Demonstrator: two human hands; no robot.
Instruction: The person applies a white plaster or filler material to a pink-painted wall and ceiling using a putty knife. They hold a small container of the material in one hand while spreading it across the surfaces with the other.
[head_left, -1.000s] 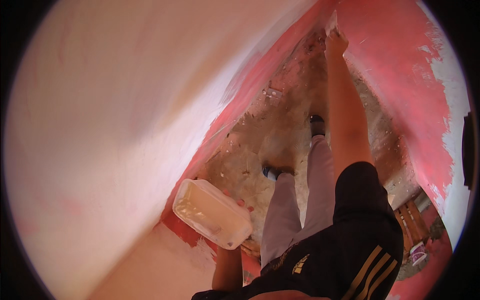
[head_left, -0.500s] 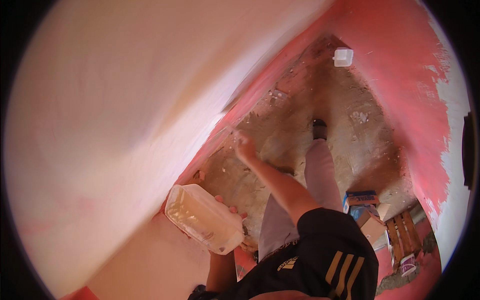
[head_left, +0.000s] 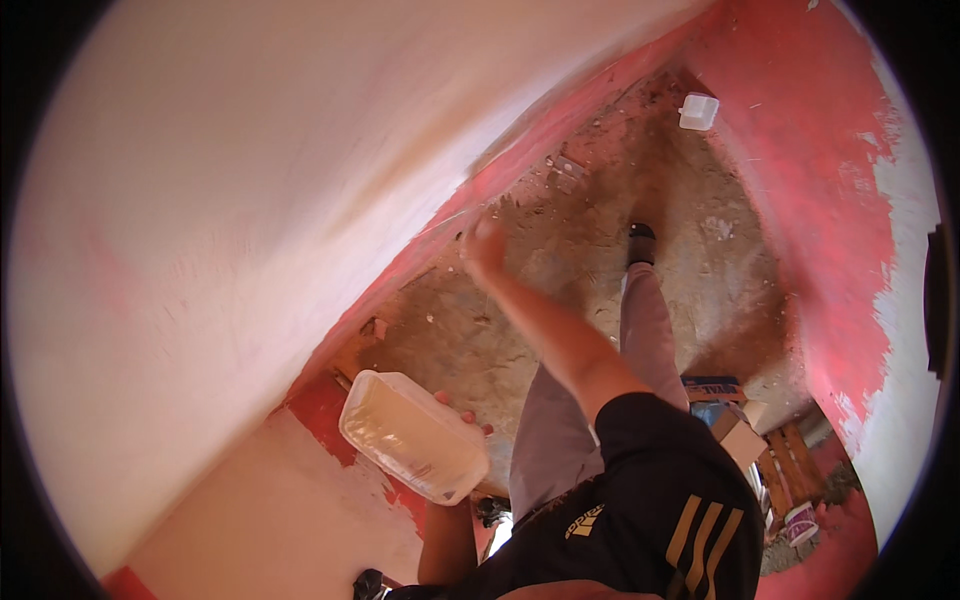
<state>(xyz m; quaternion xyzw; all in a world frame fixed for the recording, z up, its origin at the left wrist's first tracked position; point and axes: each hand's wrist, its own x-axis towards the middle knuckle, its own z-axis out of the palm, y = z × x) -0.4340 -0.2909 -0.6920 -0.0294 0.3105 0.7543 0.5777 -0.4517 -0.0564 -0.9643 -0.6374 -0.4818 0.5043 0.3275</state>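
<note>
In my left hand (head_left: 466,414) is a pale, translucent rectangular plastic tub (head_left: 415,437), tilted so its inside shows. Whitish paste smears its walls and floor. The fingers curl over the tub's far right side, and the rest of the hand is hidden beneath it. My right arm stretches forward to the left wall (head_left: 300,250), coated white above a red lower strip. Close to that strip, my right hand (head_left: 484,250) is closed and somewhat blurred. A thin, pale edge seems to stick out from it toward the wall; its kind is not clear.
A white container (head_left: 698,112) stands in the far corner by the red right wall (head_left: 800,190). Rough, debris-strewn floor (head_left: 570,250) lies between the walls. At right are a cardboard box (head_left: 738,440), a wooden crate (head_left: 792,465) and a small white-and-purple tub (head_left: 801,523).
My right hand has moved slightly farther forward along the wall. The plastic tub stays in my left hand, nearly in place. The view has shifted a little.
</note>
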